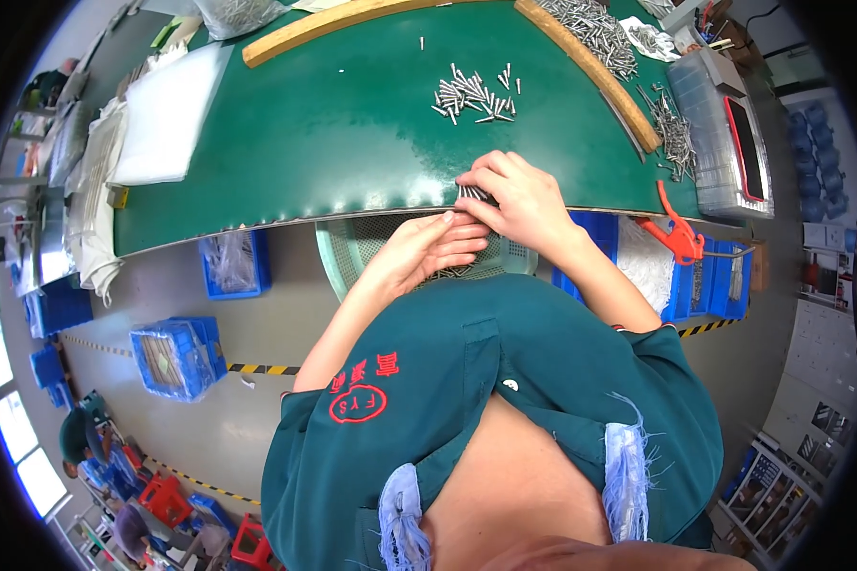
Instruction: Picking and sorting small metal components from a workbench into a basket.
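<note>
Silver pins [471, 192] could fall if the right hand [524, 202], fingers curled over them, slips; the left hand [424, 249], half open, looks empty.

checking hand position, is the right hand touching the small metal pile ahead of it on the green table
Apart: the head view shows bare green tabletop between the right hand and the small metal pile.
</note>
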Motion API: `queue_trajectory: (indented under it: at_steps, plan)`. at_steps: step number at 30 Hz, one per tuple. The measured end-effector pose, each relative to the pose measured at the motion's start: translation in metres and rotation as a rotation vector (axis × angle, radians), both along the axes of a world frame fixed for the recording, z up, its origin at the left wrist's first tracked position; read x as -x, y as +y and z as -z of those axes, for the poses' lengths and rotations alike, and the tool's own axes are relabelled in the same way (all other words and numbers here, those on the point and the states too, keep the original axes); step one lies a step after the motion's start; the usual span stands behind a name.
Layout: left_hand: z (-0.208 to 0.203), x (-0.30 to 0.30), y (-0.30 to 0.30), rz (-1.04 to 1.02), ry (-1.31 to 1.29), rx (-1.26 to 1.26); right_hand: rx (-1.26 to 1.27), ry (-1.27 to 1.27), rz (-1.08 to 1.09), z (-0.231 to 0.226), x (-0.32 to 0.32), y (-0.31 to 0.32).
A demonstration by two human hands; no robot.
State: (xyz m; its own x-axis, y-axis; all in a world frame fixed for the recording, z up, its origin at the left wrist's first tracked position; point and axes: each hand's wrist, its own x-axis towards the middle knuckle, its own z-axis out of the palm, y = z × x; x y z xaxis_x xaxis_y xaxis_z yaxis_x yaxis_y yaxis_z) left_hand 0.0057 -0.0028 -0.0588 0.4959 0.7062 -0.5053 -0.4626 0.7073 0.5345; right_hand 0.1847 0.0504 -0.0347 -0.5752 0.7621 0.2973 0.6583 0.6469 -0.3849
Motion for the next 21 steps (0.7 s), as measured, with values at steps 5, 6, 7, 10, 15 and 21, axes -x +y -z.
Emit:
queue_trajectory:
  at_steps: [5,6,7,10,15,21]
  plan:
    - [0.020,-0.010,0.010,-0.002,-0.278,0.123,0.067,-0.034,-0.037,-0.006,-0.008,-0.015]
    - [0.023,-0.010,0.010,0.005,-0.278,0.095,0.084,-0.031,-0.041,-0.010,-0.009,-0.017]
    - [0.023,-0.011,0.010,0.014,-0.278,0.067,0.100,-0.028,-0.045,-0.012,-0.011,-0.019]
    - [0.010,-0.015,0.009,0.020,-0.104,0.038,0.219,0.022,-0.025,-0.009,-0.015,-0.019]
    - [0.005,-0.016,0.005,0.116,0.132,-0.166,0.352,0.202,0.011,-0.007,-0.014,-0.022]
    - [-0.019,-0.004,0.009,0.194,0.335,-0.433,0.485,0.364,-0.004,-0.023,-0.011,-0.021]
